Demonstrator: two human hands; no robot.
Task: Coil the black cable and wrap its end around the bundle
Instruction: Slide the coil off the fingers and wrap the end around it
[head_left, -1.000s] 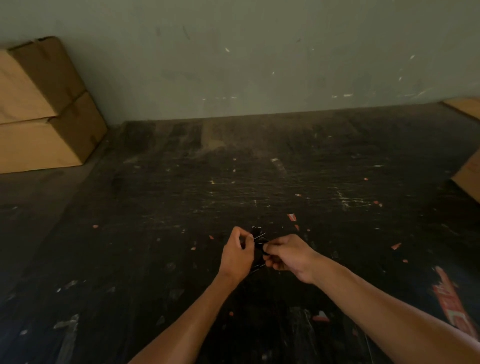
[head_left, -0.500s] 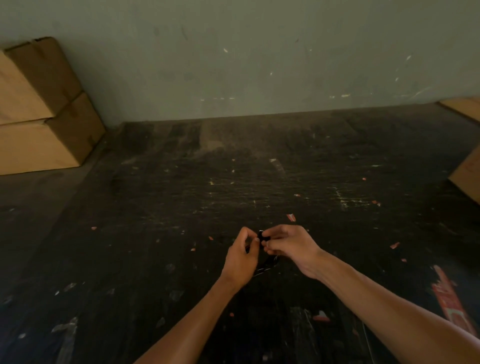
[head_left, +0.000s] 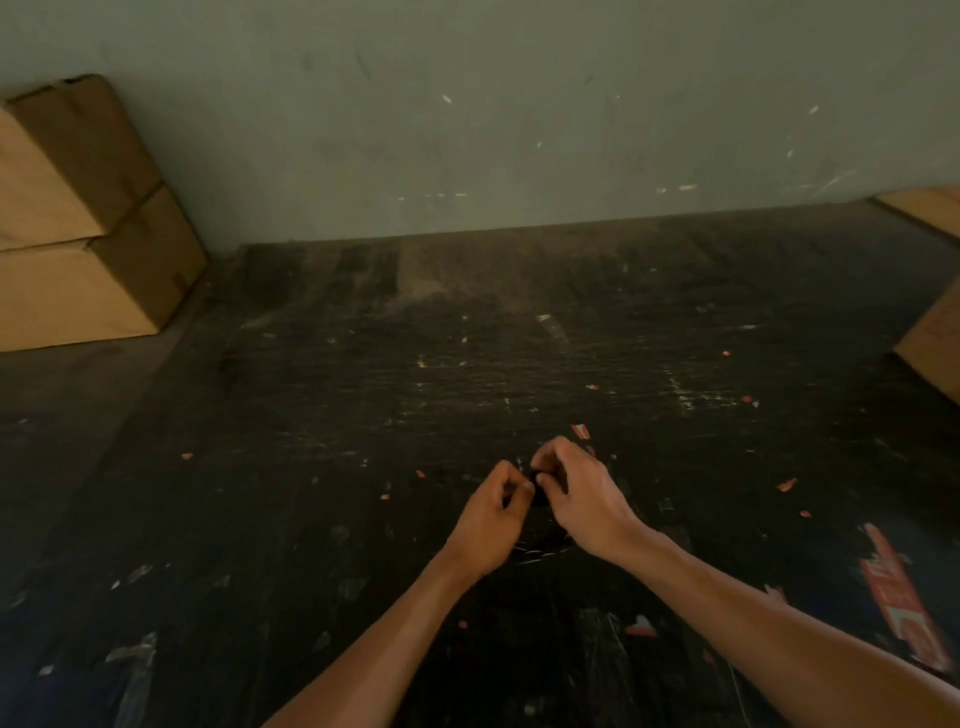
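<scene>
A small bundle of black cable (head_left: 540, 543) sits between my two hands, just above the dark, scratched table top (head_left: 363, 415). It is hard to make out against the dark surface; only a few glinting loops show at its lower end. My left hand (head_left: 491, 525) pinches the bundle from the left with thumb and fingertips. My right hand (head_left: 582, 499) curls over the bundle's top from the right, fingers closed on the cable there. Most of the cable is hidden by both hands.
Two stacked cardboard boxes (head_left: 78, 223) stand at the far left against the grey-green wall. More cardboard (head_left: 935, 338) juts in at the right edge. Red and white paper scraps (head_left: 898, 592) litter the table's right side.
My right hand has moved up and over the top of the bundle, from beside it. The left hand has kept its pinch. The bundle now shows less.
</scene>
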